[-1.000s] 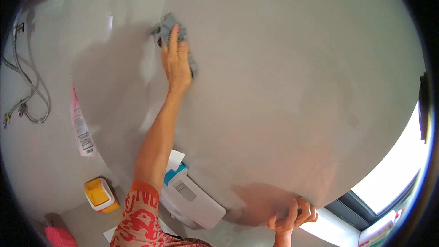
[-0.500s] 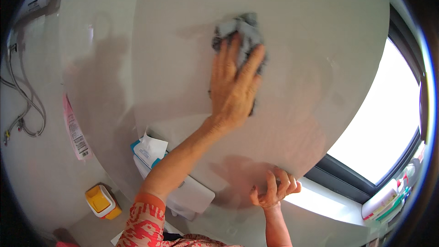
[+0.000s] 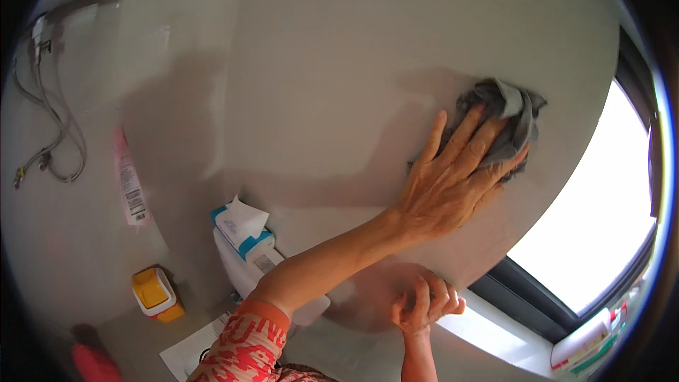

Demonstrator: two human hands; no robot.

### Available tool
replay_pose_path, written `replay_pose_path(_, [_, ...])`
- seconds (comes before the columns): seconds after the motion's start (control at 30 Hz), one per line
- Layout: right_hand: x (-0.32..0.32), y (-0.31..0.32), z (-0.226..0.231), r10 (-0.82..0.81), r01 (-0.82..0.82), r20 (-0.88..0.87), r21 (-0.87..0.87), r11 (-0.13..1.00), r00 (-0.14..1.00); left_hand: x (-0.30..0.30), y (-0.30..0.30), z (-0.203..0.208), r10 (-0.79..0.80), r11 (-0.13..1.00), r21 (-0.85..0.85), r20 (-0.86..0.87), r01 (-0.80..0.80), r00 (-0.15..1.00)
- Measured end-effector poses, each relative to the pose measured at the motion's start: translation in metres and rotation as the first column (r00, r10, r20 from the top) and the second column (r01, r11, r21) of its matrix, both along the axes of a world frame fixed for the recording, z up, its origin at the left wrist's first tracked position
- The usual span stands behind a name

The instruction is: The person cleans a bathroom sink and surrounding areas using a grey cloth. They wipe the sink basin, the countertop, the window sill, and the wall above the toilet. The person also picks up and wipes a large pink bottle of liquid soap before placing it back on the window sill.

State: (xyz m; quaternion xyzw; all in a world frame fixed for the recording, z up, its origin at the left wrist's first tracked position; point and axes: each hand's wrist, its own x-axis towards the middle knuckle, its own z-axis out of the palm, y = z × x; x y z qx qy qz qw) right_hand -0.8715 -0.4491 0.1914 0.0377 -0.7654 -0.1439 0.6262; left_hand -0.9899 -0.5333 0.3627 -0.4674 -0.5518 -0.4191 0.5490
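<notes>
My left hand point(image 3: 445, 194) presses a crumpled dark grey cloth point(image 3: 520, 124) flat against a smooth, pale wall point(image 3: 339, 78). The fingers are spread over the cloth, and its folds stick out past the fingertips. The left arm, in a red and beige patterned sleeve point(image 3: 247, 332), reaches across from lower left. Lower down, my right hand point(image 3: 428, 303) is curled beside the end of the white window ledge point(image 3: 495, 336). Its fingers are bent, and whatever lies inside them is hidden.
On the right is a bright window point(image 3: 594, 219) in a black frame, with bottles point(image 3: 583, 343) along its ledge. A tissue box point(image 3: 244, 226) sits on a white fixture at lower left. Nearby are a yellow-and-white bin point(image 3: 155, 293), a pink packet point(image 3: 131, 184) and hanging hoses point(image 3: 53, 120).
My left hand has slid the cloth to the right and lower along the wall, nearer the window. The right hand stays curled by the ledge. The view has shifted slightly.
</notes>
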Motion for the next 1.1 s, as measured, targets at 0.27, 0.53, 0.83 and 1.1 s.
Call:
replay_pose_path(0.27, [-0.001, -0.002, -0.001, -0.046, 0.046, 0.009, 0.001, 0.999, 0.999, -0.069, -0.057, 0.009, 0.142, 0.983, 0.094, 0.143, -0.157, 0.979])
replay_pose_path(0.53, [-0.003, -0.011, -0.001, -0.125, 0.125, 0.007, 0.023, 0.992, 0.992, -0.16, -0.131, -0.003, 0.171, 0.957, 0.199, 0.197, -0.21, 0.965])
replay_pose_path(0.83, [-0.002, 0.01, -0.021, -0.154, 0.154, 0.004, 0.041, 0.987, 0.988, -0.249, -0.206, -0.042, 0.29, 0.837, 0.267, 0.524, -0.477, 0.801])
replay_pose_path(1.1, [-0.013, -0.017, 0.011, -0.139, 0.142, -0.04, 0.116, 0.983, 0.99, -0.258, -0.222, -0.099, 0.146, 0.851, 0.274, 0.697, -0.448, 0.703])
